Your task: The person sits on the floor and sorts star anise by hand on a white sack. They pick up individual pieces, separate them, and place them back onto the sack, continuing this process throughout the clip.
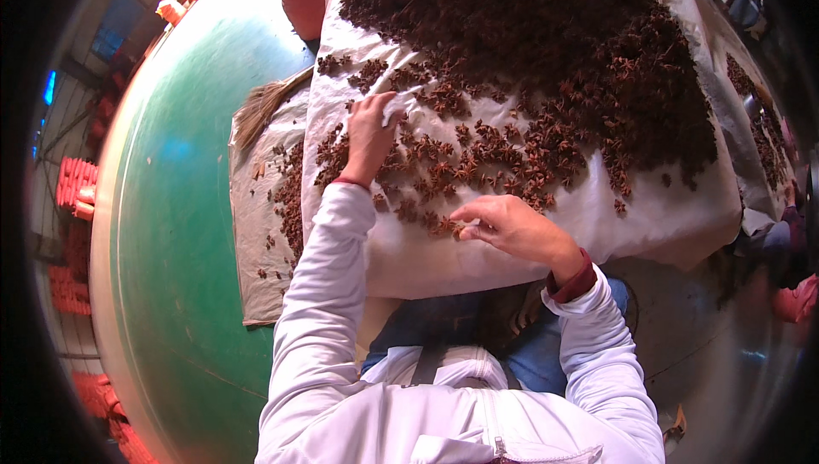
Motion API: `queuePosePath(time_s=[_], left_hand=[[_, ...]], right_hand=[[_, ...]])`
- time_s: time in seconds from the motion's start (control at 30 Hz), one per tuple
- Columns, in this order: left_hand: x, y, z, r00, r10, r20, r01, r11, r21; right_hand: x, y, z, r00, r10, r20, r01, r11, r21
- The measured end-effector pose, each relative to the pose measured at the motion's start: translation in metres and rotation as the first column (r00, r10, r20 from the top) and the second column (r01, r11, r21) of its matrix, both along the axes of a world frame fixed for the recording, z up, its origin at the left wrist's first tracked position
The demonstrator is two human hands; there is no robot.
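Note:
Dried star anise [467,163] lies scattered in loose clusters over a white cloth [435,275] on the raised surface before me. At the far side it builds into a large dark heap [524,22]. My left hand [371,134] reaches in among the scattered pods at the left, thumb and fingers apart. Closer to the near edge, my right hand [515,227] hovers over the cloth with index finger and thumb parted beside a few pods. Nothing shows in either hand, though the right hand's curled fingers are partly hidden.
Left of the surface, a lower sheet [259,285] bears more star anise and a straw broom [269,106]. A red sack [304,0] stands at the far left corner. Stacked red sacks [77,186] line the wall beyond the green floor [185,221]. Another person's sleeve [793,227] shows far right.

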State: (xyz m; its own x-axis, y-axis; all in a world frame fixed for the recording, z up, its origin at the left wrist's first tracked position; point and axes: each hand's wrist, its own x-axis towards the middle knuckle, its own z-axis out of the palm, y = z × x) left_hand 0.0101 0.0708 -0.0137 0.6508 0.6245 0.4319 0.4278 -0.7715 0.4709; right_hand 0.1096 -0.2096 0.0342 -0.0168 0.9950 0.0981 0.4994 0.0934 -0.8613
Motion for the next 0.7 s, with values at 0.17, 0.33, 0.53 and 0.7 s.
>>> queuePosePath(time_s=[0.17, 0.33, 0.53, 0.7], left_hand=[[0.021, 0.013, -0.013, 0.968, -0.102, -0.228, 0.1, 0.995, -0.02], [-0.001, 0.017, -0.018, 0.971, -0.192, 0.141, 0.199, 0.979, -0.037], [-0.015, 0.017, -0.019, 0.952, -0.144, 0.269, 0.132, 0.989, 0.061], [-0.02, 0.014, -0.014, 0.976, -0.002, 0.216, 0.005, 1.0, -0.015]], right_hand=[[0.015, 0.022, -0.006, 0.926, -0.298, 0.231, 0.274, 0.953, 0.13], [0.028, 0.093, -0.028, 0.714, -0.543, 0.442, 0.471, 0.839, 0.271], [0.016, 0.13, -0.05, 0.671, -0.465, 0.577, 0.42, 0.88, 0.221], [0.024, 0.082, -0.037, 0.761, -0.551, 0.343, 0.448, 0.828, 0.336]])
